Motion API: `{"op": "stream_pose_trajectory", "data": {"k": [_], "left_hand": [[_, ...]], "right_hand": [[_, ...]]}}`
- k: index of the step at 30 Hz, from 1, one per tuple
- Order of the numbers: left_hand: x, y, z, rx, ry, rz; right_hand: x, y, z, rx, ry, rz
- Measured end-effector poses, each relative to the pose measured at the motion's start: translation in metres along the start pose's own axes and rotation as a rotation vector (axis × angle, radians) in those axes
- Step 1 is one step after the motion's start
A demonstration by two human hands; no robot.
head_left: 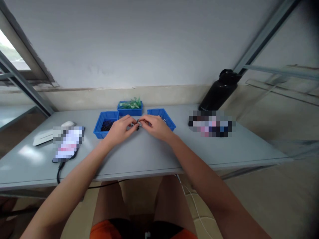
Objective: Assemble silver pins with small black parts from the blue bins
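My left hand and my right hand meet fingertip to fingertip over the middle of the table, both pinched closed. Between them is a small black piece, gripped by the left fingers. A small shiny metal piece sits at the right fingertips; its exact kind is too small to tell. Left of my hands stands a blue bin with dark small parts. Behind them another blue bin holds green strip-like pieces. A third blue bin, partly hidden by my right hand, contains small shiny metal parts.
On the left of the grey table lie a phone with a black cable and a white object. A black bottle stands at the right rear, near a blurred-out item. A wall rises behind.
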State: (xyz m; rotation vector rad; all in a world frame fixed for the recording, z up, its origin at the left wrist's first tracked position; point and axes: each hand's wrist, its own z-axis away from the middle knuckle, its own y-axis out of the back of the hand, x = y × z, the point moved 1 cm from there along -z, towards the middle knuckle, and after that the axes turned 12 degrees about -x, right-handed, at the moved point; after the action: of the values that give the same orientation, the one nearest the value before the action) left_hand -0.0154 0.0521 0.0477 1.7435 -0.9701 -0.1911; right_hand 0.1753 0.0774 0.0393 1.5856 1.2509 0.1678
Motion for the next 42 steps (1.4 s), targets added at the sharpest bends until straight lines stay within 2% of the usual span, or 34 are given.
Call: {"op": "stream_pose_trajectory", "data": {"k": [3, 9, 16, 25, 29, 33, 37, 42], "left_hand": [[-0.0009, 0.0011, 0.0006, 0.023, 0.005, 0.013], [-0.001, 0.0015, -0.0005, 0.072, -0.018, 0.052], [-0.0009, 0.0013, -0.0015, 0.099, -0.018, 0.081], [-0.0028, 0.0019, -0.0024, 0.157, 0.001, 0.072], [-0.0052, 0.0022, -0.0028, 0.124, 0.006, 0.058], [-0.0058, -0.0006, -0.0027, 0.034, 0.01, 0.046], [-0.0052, -0.0048, -0.0025, -0.038, -0.004, 0.049], [-0.0067, -0.0069, -0.0025, -0.061, -0.008, 0.036]], "right_hand": [[0.0047, -0.0009, -0.0017, 0.047, -0.028, 0.002], [0.0047, 0.0009, -0.0011, -0.028, -0.005, 0.004], [0.0045, -0.0006, -0.0016, -0.046, 0.015, -0.026], [0.0032, 0.0016, 0.0002, 0.012, 0.013, -0.003], [0.0044, 0.0023, 0.0003, 0.078, 0.036, 0.024], [0.0032, 0.0011, 0.0003, 0.128, 0.054, 0.041], [0.0001, -0.0016, 0.0001, 0.128, 0.075, 0.049], [-0.0001, -0.0013, -0.0004, 0.107, 0.063, 0.021]]}}
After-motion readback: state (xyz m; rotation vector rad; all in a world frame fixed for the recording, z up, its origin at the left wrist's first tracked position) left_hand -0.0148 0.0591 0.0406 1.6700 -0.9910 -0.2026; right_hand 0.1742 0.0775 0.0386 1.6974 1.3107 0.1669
